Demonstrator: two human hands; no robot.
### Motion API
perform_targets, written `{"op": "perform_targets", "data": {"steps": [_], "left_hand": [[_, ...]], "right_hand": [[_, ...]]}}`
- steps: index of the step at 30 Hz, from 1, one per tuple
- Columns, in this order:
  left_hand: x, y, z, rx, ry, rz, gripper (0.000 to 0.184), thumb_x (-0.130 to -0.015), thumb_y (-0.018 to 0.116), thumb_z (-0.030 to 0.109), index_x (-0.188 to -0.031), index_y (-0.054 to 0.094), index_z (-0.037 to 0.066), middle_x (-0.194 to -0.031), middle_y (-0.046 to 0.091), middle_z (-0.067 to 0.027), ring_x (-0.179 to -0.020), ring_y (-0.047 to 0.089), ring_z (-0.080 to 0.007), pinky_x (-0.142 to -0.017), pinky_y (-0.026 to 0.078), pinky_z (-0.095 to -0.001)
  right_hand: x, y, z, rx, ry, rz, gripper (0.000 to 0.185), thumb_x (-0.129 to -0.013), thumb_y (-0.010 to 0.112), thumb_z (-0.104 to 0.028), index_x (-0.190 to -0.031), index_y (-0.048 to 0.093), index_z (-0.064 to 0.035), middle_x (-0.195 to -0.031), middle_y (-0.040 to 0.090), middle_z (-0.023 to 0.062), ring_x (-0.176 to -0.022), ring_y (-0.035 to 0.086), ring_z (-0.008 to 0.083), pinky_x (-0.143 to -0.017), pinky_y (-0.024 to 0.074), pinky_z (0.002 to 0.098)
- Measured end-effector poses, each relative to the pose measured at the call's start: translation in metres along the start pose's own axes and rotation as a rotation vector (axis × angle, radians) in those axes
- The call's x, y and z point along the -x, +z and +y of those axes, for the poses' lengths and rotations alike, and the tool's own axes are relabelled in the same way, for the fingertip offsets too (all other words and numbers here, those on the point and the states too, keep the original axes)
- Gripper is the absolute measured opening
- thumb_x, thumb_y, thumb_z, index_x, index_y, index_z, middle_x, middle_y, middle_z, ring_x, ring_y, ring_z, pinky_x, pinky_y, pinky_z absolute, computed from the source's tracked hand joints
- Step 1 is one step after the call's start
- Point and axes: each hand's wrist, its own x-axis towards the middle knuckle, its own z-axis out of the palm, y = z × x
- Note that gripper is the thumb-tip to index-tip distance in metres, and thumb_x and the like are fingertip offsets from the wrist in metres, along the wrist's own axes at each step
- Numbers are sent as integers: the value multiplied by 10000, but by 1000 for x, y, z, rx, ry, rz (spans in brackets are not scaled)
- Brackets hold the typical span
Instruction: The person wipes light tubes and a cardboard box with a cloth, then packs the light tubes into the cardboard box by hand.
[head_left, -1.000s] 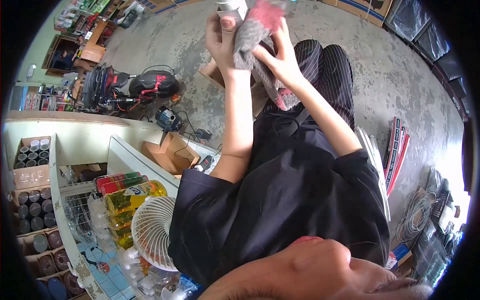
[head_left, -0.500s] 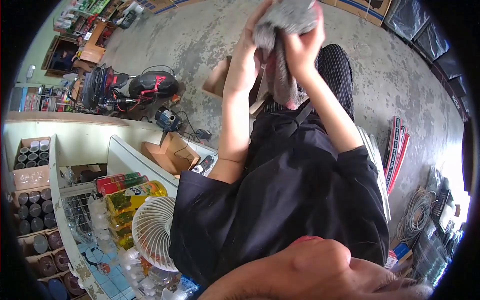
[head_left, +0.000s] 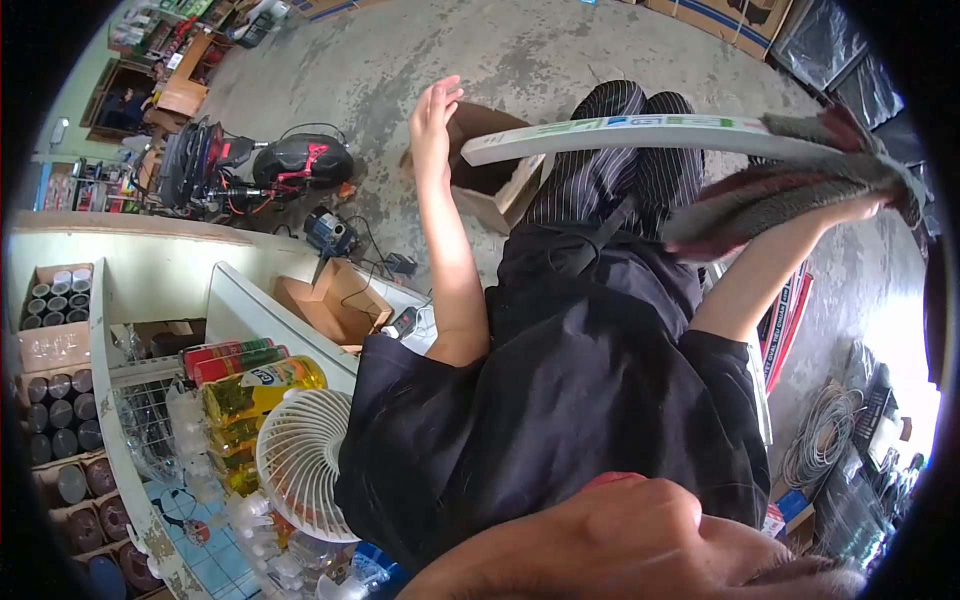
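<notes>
My right hand [head_left: 858,208], far out to the right, is closed on a grey and dark-red cloth [head_left: 770,195]. The cloth is draped around the right end of a long white carton [head_left: 620,138] with green and blue print, which lies across in front of my knees. My left hand [head_left: 435,125] is raised beyond the carton's left end, apart from it, with fingers stretched out and nothing in them. Below that end stands an open cardboard box [head_left: 500,195] on the floor.
To the left are a motorbike [head_left: 270,170], a small blue machine [head_left: 332,235] with a cord, and a cardboard box [head_left: 340,300]. A white fan [head_left: 305,465] and yellow bottles [head_left: 250,400] stand near my left elbow. Coiled wire [head_left: 822,435] lies at right.
Both hands were together on the bunched cloth. Now the right hand has swung right with the cloth, the left has moved left without it, and the long white carton has come into view.
</notes>
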Motion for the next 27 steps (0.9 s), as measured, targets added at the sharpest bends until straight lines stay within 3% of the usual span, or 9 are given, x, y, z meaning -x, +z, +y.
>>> {"op": "perform_targets", "data": {"steps": [2, 4, 5, 6, 8, 16, 21, 24, 27], "left_hand": [[0, -3, -5, -4, 8, 10, 512, -973, 415, 419, -1179, 545, -31, -1209, 570, -142, -1110, 550, -218, -987, 407, -371], [-3, -2, -8, 261, -39, -105, 567, -968, 389, 459, -1217, 505, -36, -1229, 548, -166, -1121, 542, -237, -992, 413, -391], [-3, 3, -8, 288, -49, -167, 658, -956, 327, 531, -1253, 463, -41, -1258, 517, -185, -1137, 526, -280, -998, 410, -438], [-3, 9, -7, 288, -49, -168, 658, -956, 327, 531, -1253, 463, -41, -1258, 517, -185, -1137, 526, -280, -998, 410, -438], [-1, 17, -6, 666, -189, -274, 747, -930, 276, 610, -1252, 462, -39, -1250, 517, -191, -1100, 545, -298, -967, 427, -430], [-1, 16, -7, 586, -128, -223, 746, -943, 233, 586, -1271, 441, -51, -1288, 480, -208, -1181, 477, -338, -1039, 345, -493], [0, 10, 2, 630, -96, -182, 731, -949, 237, 569, -1266, 438, -59, -1257, 499, -220, -1174, 483, -353, -1047, 346, -492], [1, 12, 9, 657, -75, -181, 724, -949, 239, 564, -1260, 440, -58, -1246, 504, -221, -1161, 494, -356, -1044, 355, -498], [5, 32, 19, 664, -51, -273, 701, -961, 218, 540, -1252, 445, -56, -1225, 514, -218, -1159, 494, -356, -1040, 356, -504]], "right_hand": [[14, 1, -18, 12, 95, -81, 695, -948, 248, -450, -926, 576, 163, -854, 639, 260, -742, 642, 329, -682, 551, 433], [23, 0, -22, -25, 318, 23, 823, -899, 221, -599, -955, 556, 150, -820, 635, 259, -757, 633, 344, -711, 532, 461], [24, -1, -16, -61, 399, 206, 821, -879, 248, -630, -998, 564, 118, -833, 638, 246, -775, 627, 348, -746, 517, 469], [24, -3, -9, -62, 391, 227, 835, -869, 239, -640, -992, 569, 118, -830, 637, 240, -776, 622, 344, -749, 513, 463], [22, -14, 2, -52, 385, 203, 863, -849, 221, -658, -980, 578, 116, -825, 636, 228, -777, 613, 335, -756, 504, 451], [8, -42, 37, -75, 449, 135, 978, -767, 150, -733, -931, 616, 111, -803, 630, 181, -783, 576, 299, -782, 470, 405], [29, -10, 9, -15, 388, 85, 951, -773, 171, -714, -951, 615, 108, -825, 630, 193, -773, 574, 296, -759, 475, 380], [33, -3, 2, 30, 392, 171, 927, -787, 184, -694, -907, 633, 108, -853, 634, 208, -781, 579, 291, -721, 481, 327], [20, -17, 19, -274, 402, 9, 886, -824, 187, -655, -903, 630, 108, -891, 640, 219, -806, 597, 297, -710, 496, 322]]}}
